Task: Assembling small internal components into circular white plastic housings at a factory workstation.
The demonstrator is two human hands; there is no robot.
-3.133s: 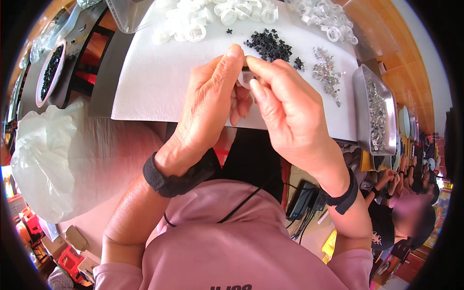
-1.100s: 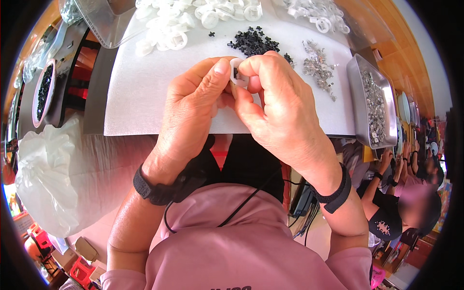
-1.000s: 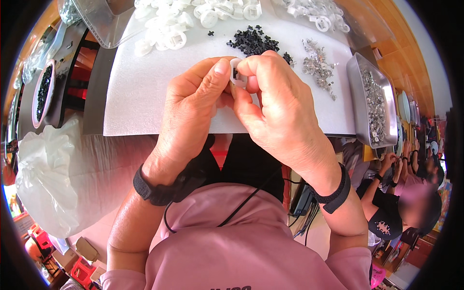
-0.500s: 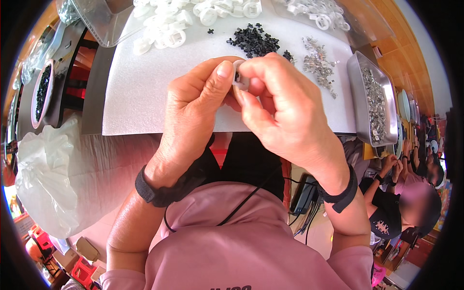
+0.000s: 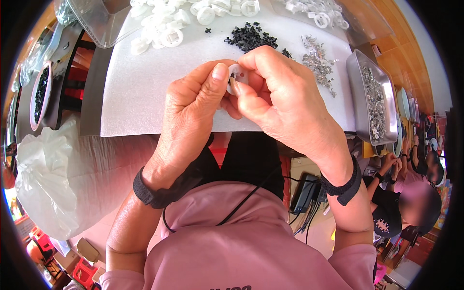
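Above the near part of the white foam sheet, my left hand (image 5: 191, 104) pinches a small round white plastic part (image 5: 240, 71) between its thumb and fingers. My right hand (image 5: 292, 101) is closed on the same part from the other side, its thumb tip pressing at the face and its index finger curled over the top. A dark spot, apparently a black piece, shows in the part beside my left thumb. My fingers cover most of the part's rim. Just beyond my hands lies a heap of small black cross-shaped pieces (image 5: 249, 38).
White plastic parts (image 5: 166, 29) pile up at the far left of the foam sheet (image 5: 130, 96). Small metal pieces (image 5: 316, 63) lie to the right, near a metal tray (image 5: 355, 92) of more. A bowl (image 5: 49, 92) of black pieces stands far left. Other people sit at right.
The white part has turned to show more of its face. My right thumb has moved up and left onto it, and both hands have shifted slightly left.
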